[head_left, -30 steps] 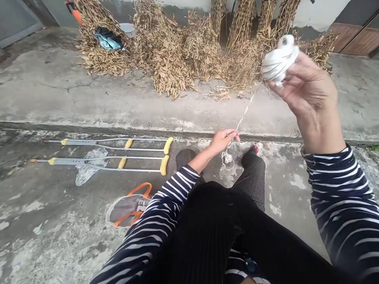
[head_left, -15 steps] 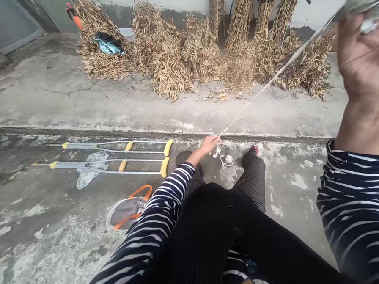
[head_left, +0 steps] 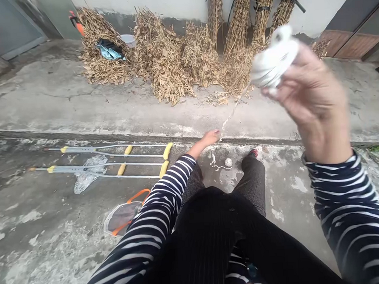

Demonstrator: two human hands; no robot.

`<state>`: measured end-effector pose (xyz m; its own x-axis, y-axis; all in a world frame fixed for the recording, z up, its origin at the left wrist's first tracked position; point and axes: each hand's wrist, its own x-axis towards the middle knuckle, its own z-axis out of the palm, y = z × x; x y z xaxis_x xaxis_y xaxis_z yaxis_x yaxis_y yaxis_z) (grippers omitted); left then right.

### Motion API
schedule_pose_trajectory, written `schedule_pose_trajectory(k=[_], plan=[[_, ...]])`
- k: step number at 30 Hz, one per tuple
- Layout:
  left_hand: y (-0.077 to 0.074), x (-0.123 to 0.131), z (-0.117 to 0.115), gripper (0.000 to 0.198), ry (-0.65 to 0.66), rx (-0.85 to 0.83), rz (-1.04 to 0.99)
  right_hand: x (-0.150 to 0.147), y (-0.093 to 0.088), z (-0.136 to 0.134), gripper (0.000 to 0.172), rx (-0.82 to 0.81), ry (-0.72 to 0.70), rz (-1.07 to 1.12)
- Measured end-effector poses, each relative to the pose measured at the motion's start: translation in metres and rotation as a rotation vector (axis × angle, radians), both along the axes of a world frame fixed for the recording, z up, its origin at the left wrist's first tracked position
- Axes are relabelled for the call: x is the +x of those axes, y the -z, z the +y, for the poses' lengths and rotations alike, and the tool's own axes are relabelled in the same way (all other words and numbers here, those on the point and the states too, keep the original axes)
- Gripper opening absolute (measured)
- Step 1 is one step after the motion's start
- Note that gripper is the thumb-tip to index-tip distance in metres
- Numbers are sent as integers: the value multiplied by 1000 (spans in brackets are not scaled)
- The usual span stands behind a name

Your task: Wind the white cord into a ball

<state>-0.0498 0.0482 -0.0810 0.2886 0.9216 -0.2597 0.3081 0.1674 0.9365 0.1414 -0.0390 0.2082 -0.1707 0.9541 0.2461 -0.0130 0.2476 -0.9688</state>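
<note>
Raised at the upper right, my right hand [head_left: 314,89] is closed around a spool of white cord [head_left: 274,61], blurred by motion. Low in front of me, between my feet and the step, my left hand [head_left: 211,137] pinches the white cord [head_left: 227,120]. The strand runs from that hand up toward the spool and looks slack and faint along its upper stretch. Below my left hand the loose cord tail [head_left: 214,162] hangs down to the ground. It leads to a small white ball [head_left: 228,162] lying on the concrete near my right shoe.
A pair of crutches [head_left: 124,167] lies at the left, over a clear plastic bag [head_left: 86,179]. Nearer stands a bag with orange handles [head_left: 125,215]. A low concrete step [head_left: 112,114] crosses ahead, with dried plant bundles [head_left: 169,62] against the wall.
My right hand has swung down and left from the upper right corner with the spool. The cord, taut before, has slackened. My left hand stays almost in place.
</note>
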Motion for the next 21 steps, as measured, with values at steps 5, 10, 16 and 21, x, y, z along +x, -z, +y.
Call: schedule_pose_trajectory(k=[5,10,16,21], plan=[[-51,24,-17,39,184,46,-608,-4,66,36,51,-198,-89,100],[-55,28,-35,39,54,190,-566,13,117,50,51,-254,-14,198],[-7,22,-34,34,41,213,-314,26,151,32,47,-335,79,329],[24,7,-40,24,35,196,-61,34,152,16,41,-290,112,326]])
